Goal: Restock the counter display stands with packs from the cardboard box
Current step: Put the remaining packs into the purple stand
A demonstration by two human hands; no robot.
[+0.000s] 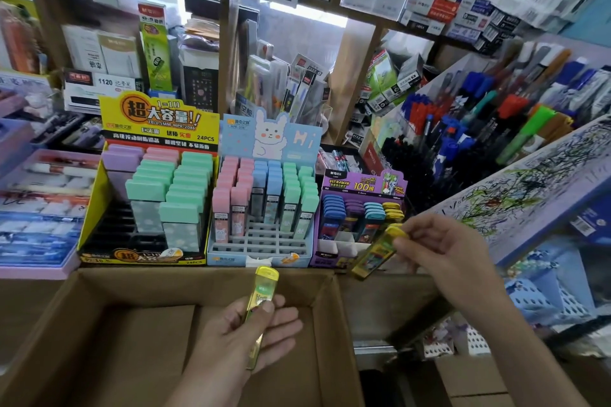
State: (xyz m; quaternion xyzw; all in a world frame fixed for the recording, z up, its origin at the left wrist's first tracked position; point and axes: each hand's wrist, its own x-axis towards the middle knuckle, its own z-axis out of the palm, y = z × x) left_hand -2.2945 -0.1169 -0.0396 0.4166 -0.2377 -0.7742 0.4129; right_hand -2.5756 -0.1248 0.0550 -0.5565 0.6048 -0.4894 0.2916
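My left hand [251,330] holds a yellow lead pack [261,294] upright over the open cardboard box [109,317], thumb pressed on its face. My right hand [439,248] pinches a second yellow pack [377,249] by its cap, tilted, just in front of the purple display stand [330,253]. That stand holds blue, purple, teal and yellow packs, with open slots in its front row. The blue rabbit stand [261,249] in the middle has pink, blue and green packs and bare front rows. The yellow stand [92,208] on the left holds purple, pink and green packs.
Pen racks [479,129] rise behind and to the right of the purple stand. A scribbled test pad [529,195] slopes at the right. Trays of correction tape [43,208] sit left. Shelves of boxed stationery [446,3] hang overhead. The box interior looks bare.
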